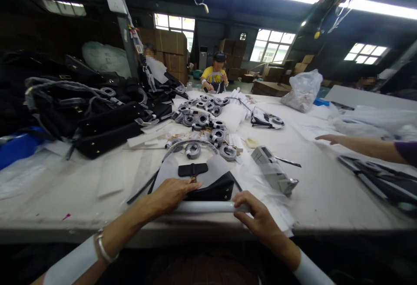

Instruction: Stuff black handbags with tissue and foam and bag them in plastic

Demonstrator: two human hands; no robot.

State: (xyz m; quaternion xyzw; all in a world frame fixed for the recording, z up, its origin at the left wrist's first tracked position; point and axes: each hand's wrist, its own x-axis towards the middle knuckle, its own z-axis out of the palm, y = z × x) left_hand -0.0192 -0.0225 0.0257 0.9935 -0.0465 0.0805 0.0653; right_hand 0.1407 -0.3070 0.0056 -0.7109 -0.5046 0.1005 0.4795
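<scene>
A black handbag (211,189) lies near the table's front edge, with a pale sheet over its front, a black strap tab and a gold clasp. My left hand (174,191) rests on it, fingers stretched toward the clasp and not wrapped around anything. A smooth white roll (208,207), like rolled sheet material, lies along the bag's near side. My right hand (256,217) has its thumb and fingers closed around the roll's right end. The bag's wrapped handle (192,142) arches behind it.
Several wrapped strap coils (202,120) spread behind the bag. A grey tape dispenser (273,172) stands right. Black bags (107,124) pile up at left. A co-worker's arm (361,146) reaches in from the right, above another bag (381,185). A person in yellow sits across the table.
</scene>
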